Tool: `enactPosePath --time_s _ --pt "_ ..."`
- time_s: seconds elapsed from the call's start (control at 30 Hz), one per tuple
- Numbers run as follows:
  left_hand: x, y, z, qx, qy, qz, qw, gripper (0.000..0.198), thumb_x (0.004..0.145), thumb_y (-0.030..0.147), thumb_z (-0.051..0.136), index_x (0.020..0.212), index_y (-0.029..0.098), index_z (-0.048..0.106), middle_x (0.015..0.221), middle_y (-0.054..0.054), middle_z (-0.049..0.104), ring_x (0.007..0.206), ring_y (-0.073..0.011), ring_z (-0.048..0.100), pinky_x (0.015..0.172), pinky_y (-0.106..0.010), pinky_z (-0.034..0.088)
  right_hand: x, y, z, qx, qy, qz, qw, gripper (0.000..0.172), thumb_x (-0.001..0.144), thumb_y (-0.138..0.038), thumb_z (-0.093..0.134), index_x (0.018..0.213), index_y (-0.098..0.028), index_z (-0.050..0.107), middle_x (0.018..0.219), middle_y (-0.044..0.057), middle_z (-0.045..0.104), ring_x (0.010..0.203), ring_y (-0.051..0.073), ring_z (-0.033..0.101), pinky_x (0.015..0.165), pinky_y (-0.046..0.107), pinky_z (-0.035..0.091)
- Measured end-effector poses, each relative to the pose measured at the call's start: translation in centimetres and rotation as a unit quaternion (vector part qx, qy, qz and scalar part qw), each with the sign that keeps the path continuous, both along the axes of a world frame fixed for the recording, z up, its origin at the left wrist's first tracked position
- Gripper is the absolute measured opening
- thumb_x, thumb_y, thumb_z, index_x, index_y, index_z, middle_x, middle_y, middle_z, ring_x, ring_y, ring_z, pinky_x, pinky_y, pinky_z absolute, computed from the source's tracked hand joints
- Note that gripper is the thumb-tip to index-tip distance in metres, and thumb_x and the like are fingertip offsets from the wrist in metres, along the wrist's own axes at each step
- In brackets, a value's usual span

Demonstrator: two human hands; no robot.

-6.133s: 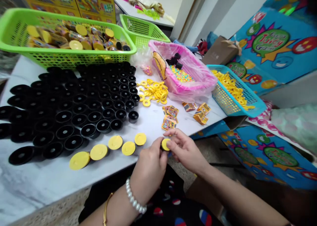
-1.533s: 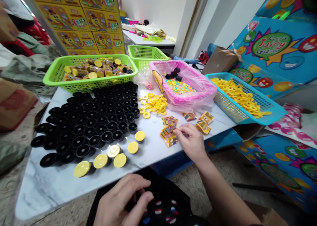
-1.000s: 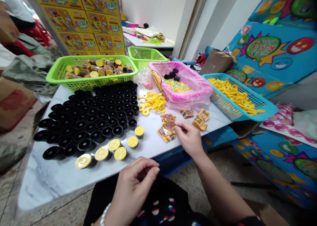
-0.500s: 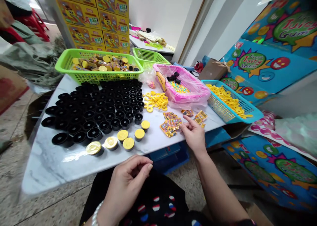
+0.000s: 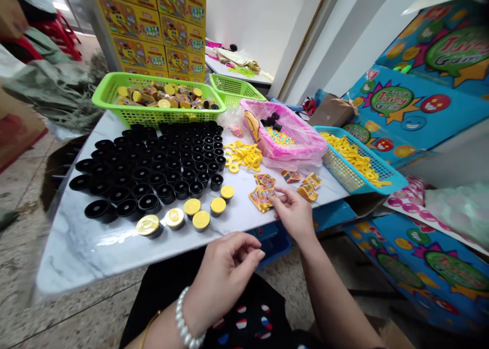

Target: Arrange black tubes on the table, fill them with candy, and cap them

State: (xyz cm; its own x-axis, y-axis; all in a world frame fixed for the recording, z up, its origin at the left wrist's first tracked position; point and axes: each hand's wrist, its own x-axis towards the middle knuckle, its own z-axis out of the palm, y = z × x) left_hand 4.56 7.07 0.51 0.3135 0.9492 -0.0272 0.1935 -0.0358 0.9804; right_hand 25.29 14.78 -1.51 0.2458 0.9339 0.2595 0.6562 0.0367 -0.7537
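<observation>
Your right hand [image 5: 294,214] rests at the table's near side, its fingertips [image 5: 277,192] at a pile of printed foil sachets [image 5: 262,197], though you cannot tell whether they pinch one. Your left hand [image 5: 225,275] hangs above your lap, loosely curled, with nothing visible in it. Three more sachets [image 5: 307,192] lie apart just beyond the pile, which overlaps too much to count. Six yellow-capped canisters [image 5: 201,220] stand along the near side of the black canisters [image 5: 148,204], too many to count, their tight rows keeping them within reach on the marble-patterned table [image 5: 95,252]. A teal basket [image 5: 397,178] of yellow rings sits to the right, a green basket [image 5: 110,81] behind
</observation>
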Motion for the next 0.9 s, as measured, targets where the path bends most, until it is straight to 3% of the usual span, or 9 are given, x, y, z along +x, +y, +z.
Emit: enactPosePath --time_s 0.1,0.17,0.27,0.33,0.43,0.53,0.7,0.9 --pt "0.5 0.1 -0.4 0.065 0.051 -0.016 0.996 0.013 0.088 0.026 0.059 0.088 0.018 0.069 0.075 -0.004 0.069 0.062 -0.0136 0.063 0.058 -0.022 0.051 0.2 0.6 0.2 0.020 -0.141 0.021 0.990 0.032 0.082 -0.041 0.065 0.103 -0.019 0.073 0.075 0.004 0.071 0.060 0.017 0.062 0.062 0.029 0.047" --pt "0.8 0.1 -0.9 0.153 0.104 -0.014 0.983 0.013 0.090 0.023 0.056 0.092 0.018 0.068 0.079 -0.005 0.068 0.066 -0.0152 0.064 0.062 -0.024 0.052 0.5 1.1 0.7 0.043 -0.182 0.039 0.982 0.029 0.084 -0.038 0.062 0.103 -0.019 0.074 0.075 0.004 0.071 0.062 0.017 0.063 0.064 0.029 0.047" --pt "1.5 0.3 -1.4 0.300 0.220 -0.013 0.928 0.019 0.093 0.020 0.050 0.093 0.017 0.068 0.078 -0.006 0.065 0.066 -0.0184 0.063 0.061 -0.028 0.051 1.2 1.8 1.8 0.065 -0.211 0.036 0.975 0.024 0.087 -0.033 0.057 0.094 -0.018 0.074 0.078 0.006 0.072 0.067 0.018 0.065 0.068 0.029 0.048" --pt "2.1 0.6 -1.5 0.326 0.265 -0.015 0.908 0.021 0.094 0.020 0.048 0.092 0.016 0.068 0.074 -0.006 0.064 0.063 -0.0197 0.062 0.058 -0.029 0.049 1.7 2.1 2.5 0.021 -0.198 0.032 0.980 0.023 0.086 -0.032 0.055 0.083 -0.018 0.074 0.074 0.006 0.072 0.067 0.019 0.066 0.067 0.029 0.048" --pt "2.7 1.4 -1.4 0.203 0.215 -0.021 0.955 0.024 0.092 0.028 0.053 0.108 0.015 0.066 0.072 -0.005 0.067 0.062 -0.0196 0.063 0.058 -0.029 0.048 2.3 1.6 2.8 -0.138 -0.057 0.062 0.987 0.023 0.086 -0.034 0.054 0.083 -0.017 0.069 0.061 0.002 0.068 0.050 0.015 0.063 0.052 0.025 0.045" --pt "2.5 2.0 -1.1 0.003 0.098 -0.034 0.995 0.045 0.091 0.041 0.055 0.126 0.014 0.058 0.059 0.002 0.060 0.052 -0.0150 0.057 0.052 -0.024 0.045 2.1 0.3 2.5 -0.245 0.126 0.081 0.958 0.026 0.086 -0.036 0.052 0.095 -0.015 0.063 0.060 0.000 0.067 0.036 0.011 0.056 0.038 0.021 0.036" --pt "1.8 2.4 -0.6 -0.199 -0.022 -0.056 0.978 0.066 0.087 0.049 0.054 0.140 0.012 0.044 0.054 0.008 0.052 0.037 -0.0088 0.040 0.038 -0.019 0.032 0.0 -1.6 2.4 -0.292 0.270 0.060 0.915 0.030 0.084 -0.034 0.054 0.104 -0.013 0.057 0.067 0.002 0.070 0.034 0.009 0.057 0.031 0.016 0.024" --pt "1.5 2.4 -0.6 -0.232 -0.036 -0.057 0.970 0.069 0.086 0.053 0.056 0.140 0.012 0.044 0.055 0.007 0.050 0.038 -0.0077 0.037 0.038 -0.018 0.030 -2.5 -2.2 2.6 -0.323 0.336 0.101 0.879 0.038 0.082 -0.026 0.051 0.117 -0.011 0.056 0.072 0.002 0.071 0.037 0.009 0.059 0.031 0.015 0.024"
